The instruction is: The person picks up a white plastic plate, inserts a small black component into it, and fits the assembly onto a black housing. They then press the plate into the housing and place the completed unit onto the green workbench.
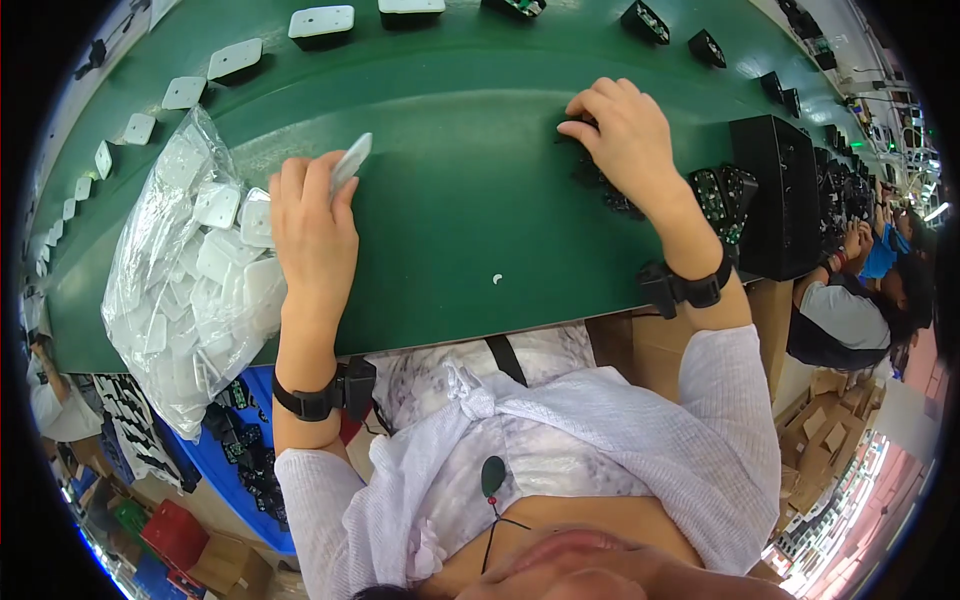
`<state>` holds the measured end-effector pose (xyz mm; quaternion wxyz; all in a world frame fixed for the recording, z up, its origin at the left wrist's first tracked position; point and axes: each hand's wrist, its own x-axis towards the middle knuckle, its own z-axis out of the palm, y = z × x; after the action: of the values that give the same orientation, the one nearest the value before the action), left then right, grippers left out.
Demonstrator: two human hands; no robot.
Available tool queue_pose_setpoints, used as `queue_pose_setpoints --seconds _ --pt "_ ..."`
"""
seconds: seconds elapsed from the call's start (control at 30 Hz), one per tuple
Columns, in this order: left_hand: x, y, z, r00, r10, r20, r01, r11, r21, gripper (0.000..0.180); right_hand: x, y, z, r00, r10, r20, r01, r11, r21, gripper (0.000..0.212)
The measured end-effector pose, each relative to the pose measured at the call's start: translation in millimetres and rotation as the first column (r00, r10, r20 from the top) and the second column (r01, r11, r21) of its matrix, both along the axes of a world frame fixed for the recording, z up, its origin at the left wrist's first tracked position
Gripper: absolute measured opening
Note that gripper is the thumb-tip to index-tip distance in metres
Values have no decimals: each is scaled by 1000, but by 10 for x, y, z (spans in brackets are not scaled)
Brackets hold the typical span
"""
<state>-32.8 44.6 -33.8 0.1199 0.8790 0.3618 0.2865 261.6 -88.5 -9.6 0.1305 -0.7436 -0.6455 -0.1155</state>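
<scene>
White plastic cover [352,160] is pinched in the left hand [312,225], fingers wrapped around its lower end so it sticks up tilted above the green conveyor belt [460,200], left of the middle. Just left of that hand sits a big clear bag [175,290] stuffed with more of the same white covers, touching the near edge of the belt. Along the far left rim there's a row of white covers [235,58] lying flat, spaced apart.

Moving right, a tiny white scrap [497,279] lies alone on the bare belt, near the near edge. Over on the right, the right hand [618,130] is curled down on a small black part [585,135], fingertips pressing it; can't tell if it's really gripped or just touched. More black parts with green boards [722,195] are piled beside the wrist, next to a black box [775,195]. Both wrists wear black bands. At the far right another person [850,310] sits at the line.
</scene>
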Motion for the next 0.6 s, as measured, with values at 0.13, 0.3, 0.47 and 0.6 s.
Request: queue_pose_setpoints --seconds 0.13,0.3,0.47,0.6 --pt "138 -167 133 980 -89 175 137 949 -283 29 -113 -18 -177 999 19 -36 -16 996 84 11" --pt "358 -281 156 908 -89 410 308 806 -506 33 -164 25 -163 993 18 -119 -7 995 95 7" --pt "530 -345 121 875 5 483 315 753 -578 30 -404 75 71 747 -9 -664 102 990 102 6" --pt "615 -405 121 833 -32 552 390 743 -544 24 -640 105 168 182 107 -978 3 994 109 9"
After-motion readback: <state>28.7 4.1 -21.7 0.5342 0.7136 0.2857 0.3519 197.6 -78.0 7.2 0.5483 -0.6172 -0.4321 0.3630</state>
